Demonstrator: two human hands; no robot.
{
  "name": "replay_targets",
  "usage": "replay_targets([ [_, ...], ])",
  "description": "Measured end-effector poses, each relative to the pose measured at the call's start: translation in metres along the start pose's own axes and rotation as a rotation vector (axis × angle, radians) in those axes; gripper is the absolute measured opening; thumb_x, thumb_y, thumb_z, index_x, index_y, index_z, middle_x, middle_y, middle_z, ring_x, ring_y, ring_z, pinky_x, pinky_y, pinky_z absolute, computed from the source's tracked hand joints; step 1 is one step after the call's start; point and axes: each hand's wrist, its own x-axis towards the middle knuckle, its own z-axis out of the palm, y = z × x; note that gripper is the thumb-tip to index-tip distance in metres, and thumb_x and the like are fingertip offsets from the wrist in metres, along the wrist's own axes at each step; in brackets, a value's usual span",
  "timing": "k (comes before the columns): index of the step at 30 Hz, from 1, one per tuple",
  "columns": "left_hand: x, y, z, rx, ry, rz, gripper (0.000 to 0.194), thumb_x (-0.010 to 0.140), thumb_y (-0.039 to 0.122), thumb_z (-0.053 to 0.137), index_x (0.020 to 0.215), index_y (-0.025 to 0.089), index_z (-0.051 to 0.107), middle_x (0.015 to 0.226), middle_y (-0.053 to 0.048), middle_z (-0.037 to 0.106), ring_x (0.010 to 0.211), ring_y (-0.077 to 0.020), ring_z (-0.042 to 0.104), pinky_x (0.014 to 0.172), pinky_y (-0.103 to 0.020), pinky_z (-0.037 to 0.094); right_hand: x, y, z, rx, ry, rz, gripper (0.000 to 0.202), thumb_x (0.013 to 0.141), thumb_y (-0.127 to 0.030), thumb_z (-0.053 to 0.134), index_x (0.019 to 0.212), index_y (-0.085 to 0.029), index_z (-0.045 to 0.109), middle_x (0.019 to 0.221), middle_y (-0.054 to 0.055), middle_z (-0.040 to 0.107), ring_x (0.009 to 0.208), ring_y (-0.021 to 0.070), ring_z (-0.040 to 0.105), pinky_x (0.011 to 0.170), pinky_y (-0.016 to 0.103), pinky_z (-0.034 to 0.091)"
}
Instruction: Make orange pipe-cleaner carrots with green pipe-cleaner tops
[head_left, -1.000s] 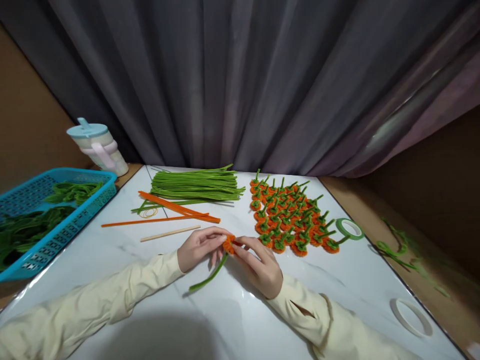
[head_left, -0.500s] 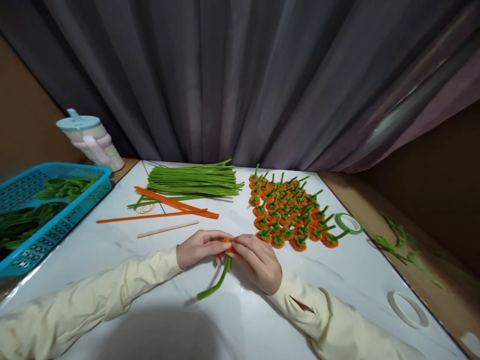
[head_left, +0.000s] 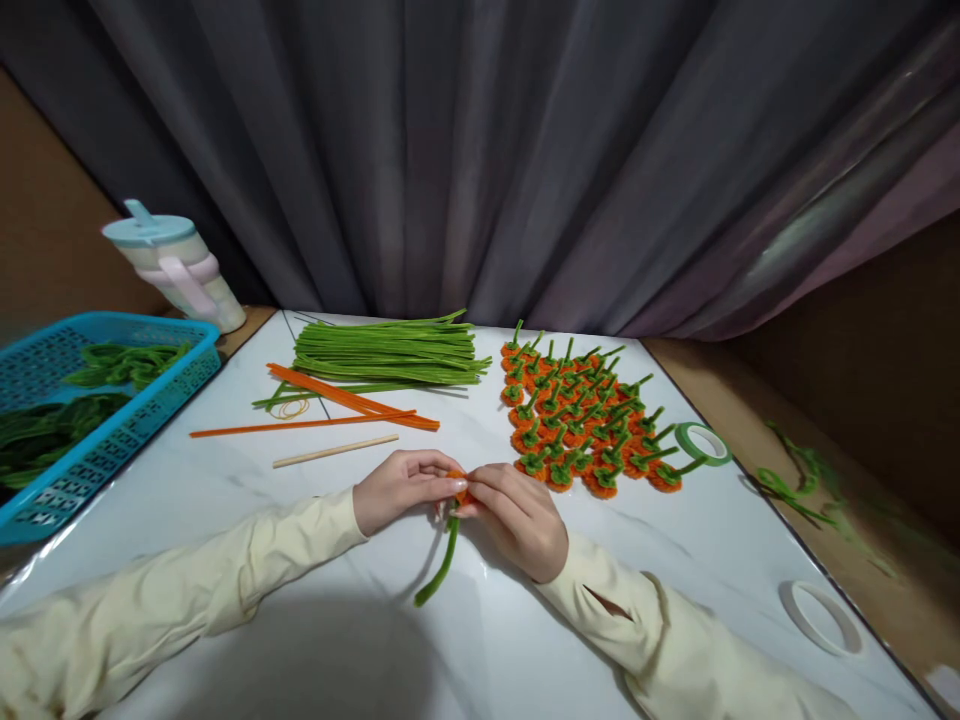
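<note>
Between the fingertips of both hands is a small orange pipe-cleaner piece (head_left: 460, 490), mostly covered by fingers. A green pipe-cleaner stem (head_left: 444, 570) hangs down from it, its free end curving left above the table. My left hand (head_left: 409, 490) pinches the piece from the left with thumb and fingers. From the right, my right hand (head_left: 519, 515) closes on the same piece. Just beyond my right hand, several finished orange pieces with green tops and stems (head_left: 574, 420) stand in close rows. A wooden stick (head_left: 335, 451) lies beyond my left hand.
Green pipe cleaners (head_left: 386, 350) lie bundled at the back, with orange pipe cleaners (head_left: 352, 397) nearer. On the left are a blue basket (head_left: 142, 430) of green pieces and a lidded cup (head_left: 176, 265). Green tape (head_left: 703, 443) and white tape (head_left: 821, 618) rolls lie right.
The hanging green stem has swung a little to the right and points more steeply down. Both hands keep their pinch on the orange piece, with only small finger shifts.
</note>
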Motion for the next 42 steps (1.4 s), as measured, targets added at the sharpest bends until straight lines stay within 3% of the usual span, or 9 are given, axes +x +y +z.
replay_targets([
  [4, 0.0036, 0.0004, -0.003, -0.067, -0.013, -0.035, 0.034, 0.062, 0.035, 0.074, 0.08, 0.009, 0.062, 0.053, 0.001, 0.057, 0.047, -0.0078, 0.051, 0.05, -0.02, 0.042, -0.0005, 0.0001, -0.0002, 0.104, -0.021, 0.112, 0.018, 0.086, -0.014, 0.046, 0.101, -0.016, 0.056, 0.091, 0.011, 0.062, 0.081, 0.0167, 0.058, 0.066, 0.029, 0.05],
  [11, 0.0048, 0.0022, -0.0035, -0.098, -0.015, -0.061, 0.033, 0.062, 0.037, 0.074, 0.076, 0.009, 0.063, 0.055, 0.0, 0.057, 0.046, -0.0076, 0.051, 0.047, -0.019, 0.041, -0.0008, -0.0028, -0.0021, 0.192, -0.039, 0.181, 0.022, 0.085, -0.011, 0.045, 0.104, -0.016, 0.055, 0.096, 0.012, 0.06, 0.086, 0.0168, 0.058, 0.071, 0.028, 0.05],
  [23, 0.0035, 0.0042, -0.0036, -0.118, -0.028, -0.072, 0.033, 0.061, 0.034, 0.075, 0.078, 0.008, 0.062, 0.056, 0.0, 0.058, 0.047, -0.0078, 0.051, 0.049, -0.02, 0.042, 0.0031, -0.0045, -0.0037, 0.276, -0.028, 0.196, 0.023, 0.083, -0.007, 0.048, 0.103, -0.015, 0.057, 0.094, 0.011, 0.06, 0.088, 0.016, 0.059, 0.073, 0.025, 0.051],
  [30, 0.0037, 0.0027, -0.0045, -0.101, -0.021, -0.003, 0.036, 0.062, 0.034, 0.074, 0.086, 0.011, 0.059, 0.063, 0.001, 0.057, 0.051, -0.0076, 0.051, 0.053, -0.021, 0.043, 0.0043, -0.0057, -0.0037, 0.28, -0.013, 0.229, 0.023, 0.083, -0.008, 0.047, 0.102, -0.016, 0.056, 0.094, 0.011, 0.06, 0.088, 0.0161, 0.058, 0.073, 0.027, 0.05],
  [37, -0.0028, 0.0028, -0.0042, 0.071, -0.026, 0.108, 0.042, 0.061, 0.028, 0.074, 0.096, 0.012, 0.056, 0.081, -0.004, 0.061, 0.076, -0.0141, 0.059, 0.07, -0.026, 0.047, 0.004, -0.0059, -0.001, 0.301, 0.018, 0.269, 0.024, 0.08, -0.006, 0.05, 0.102, -0.017, 0.055, 0.093, 0.011, 0.059, 0.085, 0.0164, 0.057, 0.071, 0.029, 0.05],
  [42, -0.0033, -0.0022, -0.0045, 0.246, 0.026, 0.217, 0.036, 0.067, 0.029, 0.069, 0.097, 0.012, 0.057, 0.078, -0.003, 0.06, 0.07, -0.0111, 0.058, 0.068, -0.023, 0.049, 0.0027, -0.0052, -0.0003, 0.323, 0.029, 0.283, 0.026, 0.08, -0.006, 0.051, 0.103, -0.017, 0.054, 0.093, 0.01, 0.059, 0.082, 0.0153, 0.057, 0.065, 0.026, 0.05],
])
